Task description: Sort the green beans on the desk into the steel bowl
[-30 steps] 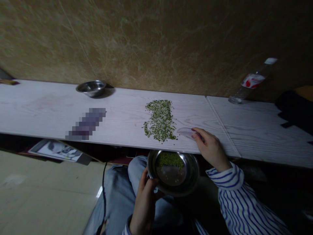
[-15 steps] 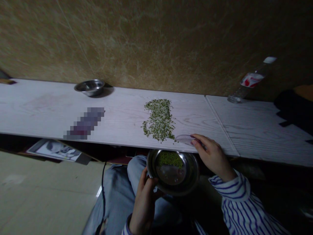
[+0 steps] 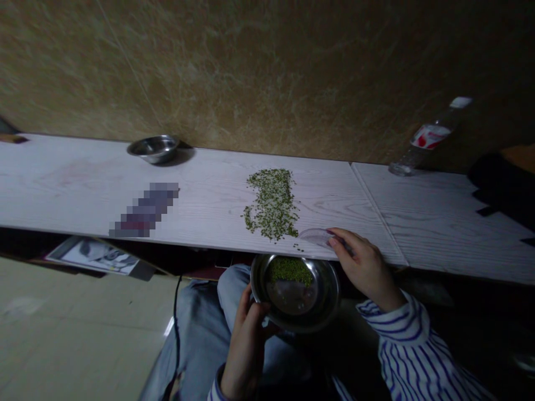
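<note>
My left hand (image 3: 249, 334) grips the left rim of a steel bowl (image 3: 328, 303), tilted below the front edge of the white wood-grain shelf (image 3: 200, 217). Small green beans (image 3: 291, 271), like mung beans, gather on the far side inside it. Between thumb and fingers, my right hand (image 3: 363, 260) pinches a clear curved plastic piece (image 3: 314, 236); its exact kind is unclear. The piece touches the shelf at the near right corner of a spread of green beans (image 3: 273, 200). A few loose beans lie between it and the shelf edge.
A smaller steel bowl (image 3: 154, 150) stands at the back left, with a blurred-out flat object (image 3: 144, 210) in front of it. A plastic bottle (image 3: 430, 137) stands near the wall at right, beside a dark bundle (image 3: 501, 184). A picture box (image 3: 96, 256) sits under the shelf.
My right hand has moved toward the shelf's front edge with the plastic piece. A few beans now lie closer to the edge. My left hand and the bowl have stayed nearly still.
</note>
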`<control>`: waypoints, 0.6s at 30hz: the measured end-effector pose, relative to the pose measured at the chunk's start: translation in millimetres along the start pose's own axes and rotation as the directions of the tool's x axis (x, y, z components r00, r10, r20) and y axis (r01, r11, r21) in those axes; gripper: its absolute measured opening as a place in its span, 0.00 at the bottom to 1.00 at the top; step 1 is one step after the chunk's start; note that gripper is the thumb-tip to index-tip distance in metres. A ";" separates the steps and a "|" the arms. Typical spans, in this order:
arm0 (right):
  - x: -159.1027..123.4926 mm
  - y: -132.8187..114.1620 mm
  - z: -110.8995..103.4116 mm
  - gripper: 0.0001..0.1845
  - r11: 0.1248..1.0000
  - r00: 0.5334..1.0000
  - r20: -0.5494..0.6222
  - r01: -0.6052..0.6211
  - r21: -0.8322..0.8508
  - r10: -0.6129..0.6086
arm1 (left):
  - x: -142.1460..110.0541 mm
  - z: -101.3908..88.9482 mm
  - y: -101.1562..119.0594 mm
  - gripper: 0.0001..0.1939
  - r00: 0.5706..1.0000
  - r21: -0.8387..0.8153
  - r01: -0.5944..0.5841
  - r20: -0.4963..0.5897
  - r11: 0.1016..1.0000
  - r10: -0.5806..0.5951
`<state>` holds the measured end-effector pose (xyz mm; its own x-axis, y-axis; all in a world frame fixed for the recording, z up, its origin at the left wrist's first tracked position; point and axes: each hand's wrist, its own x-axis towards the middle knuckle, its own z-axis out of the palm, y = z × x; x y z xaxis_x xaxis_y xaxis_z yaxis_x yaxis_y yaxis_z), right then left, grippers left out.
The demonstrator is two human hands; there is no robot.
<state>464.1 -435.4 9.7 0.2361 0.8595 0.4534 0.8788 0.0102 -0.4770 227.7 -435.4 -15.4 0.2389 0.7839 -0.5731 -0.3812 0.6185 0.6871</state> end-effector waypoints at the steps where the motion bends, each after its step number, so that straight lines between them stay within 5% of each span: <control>1: 0.3 0.1 0.2 0.15 1.000 1.000 0.005 0.000 -0.003 0.000 | 0.3 0.3 -0.2 0.33 1.000 0.000 -0.003 -0.002 1.000 0.003; 18: 10.0 1.4 4.0 0.15 0.998 0.998 -0.011 -0.054 -0.019 0.054 | 3.6 -2.0 -4.7 0.31 0.999 0.015 -0.026 -0.025 1.000 0.026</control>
<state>466.0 -424.8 10.5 0.2878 0.8532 0.4351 0.8723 -0.0460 -0.4869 228.5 -435.6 -21.7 0.2063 0.7981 -0.5661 -0.3740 0.5990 0.7080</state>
